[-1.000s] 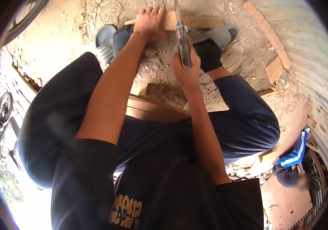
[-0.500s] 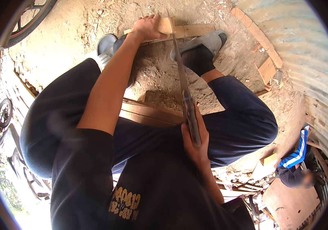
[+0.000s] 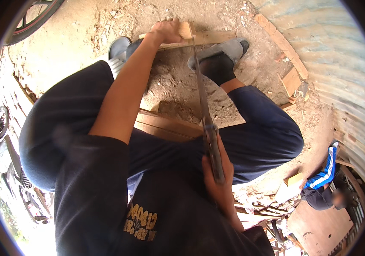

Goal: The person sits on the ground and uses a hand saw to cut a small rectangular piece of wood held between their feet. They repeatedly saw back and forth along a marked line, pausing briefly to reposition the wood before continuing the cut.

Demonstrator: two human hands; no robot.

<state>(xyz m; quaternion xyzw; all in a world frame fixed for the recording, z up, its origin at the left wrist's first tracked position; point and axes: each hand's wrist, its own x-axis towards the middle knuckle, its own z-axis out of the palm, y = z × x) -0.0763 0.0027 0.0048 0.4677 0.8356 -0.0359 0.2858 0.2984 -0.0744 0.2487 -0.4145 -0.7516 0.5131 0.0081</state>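
Note:
My left hand (image 3: 166, 32) presses down on a small light wooden block (image 3: 186, 30), fingers wrapped over it. The block lies on a longer wooden plank (image 3: 216, 37) near the ground, between my feet. In my right hand (image 3: 219, 175) is the dark handle of a handsaw (image 3: 202, 91). Its long narrow blade points away from me and reaches the block's right end, beside my left hand. Whether the teeth have cut into the wood is too small to tell.
My sandalled feet (image 3: 223, 53) flank the plank. Below my legs is a reddish wooden board (image 3: 165, 126). A corrugated metal wall (image 3: 332, 55) and a row of bricks (image 3: 280, 40) stand right. Another person (image 3: 323, 192) is at lower right; a wheel (image 3: 35, 21) is at upper left.
My right hand has drawn the saw back toward my body. My left hand stays on the block, and the view has shifted slightly.

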